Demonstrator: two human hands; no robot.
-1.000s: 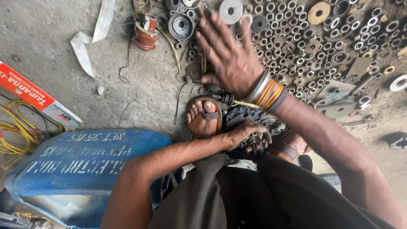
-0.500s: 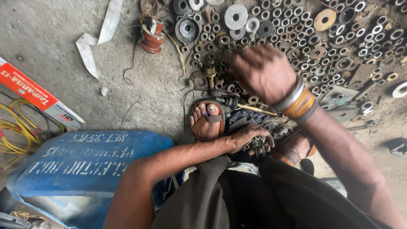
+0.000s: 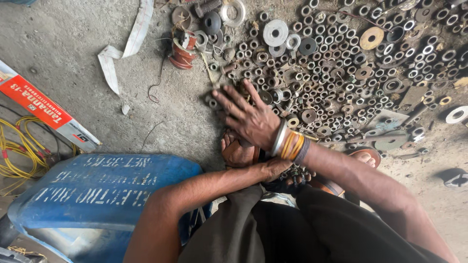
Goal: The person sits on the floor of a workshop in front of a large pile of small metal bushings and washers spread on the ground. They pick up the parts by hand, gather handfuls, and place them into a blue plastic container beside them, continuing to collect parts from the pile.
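Observation:
My right hand (image 3: 247, 116), with bangles at the wrist, lies spread and palm-down on the near left edge of a wide heap of small metal rings and bushings (image 3: 336, 73). Its fingertips touch a few loose rings (image 3: 212, 101), and nothing is gripped in it. My left hand (image 3: 277, 168) is closed over a dark studded metal part (image 3: 295, 178) between my feet. My sandalled foot (image 3: 236, 152) shows just under the right wrist, and the part is mostly hidden by the hand.
A blue container (image 3: 97, 195) lies at my left knee. A red and white carton (image 3: 44, 109) and yellow wires (image 3: 14, 151) are at far left. A white strap (image 3: 131, 44), a copper coil (image 3: 183, 53) and large washers (image 3: 275, 31) lie on the concrete floor.
My right hand was spread farther out, pulled back as a fist, and now lies spread at the heap's near left edge. The left hand stayed on the dark part.

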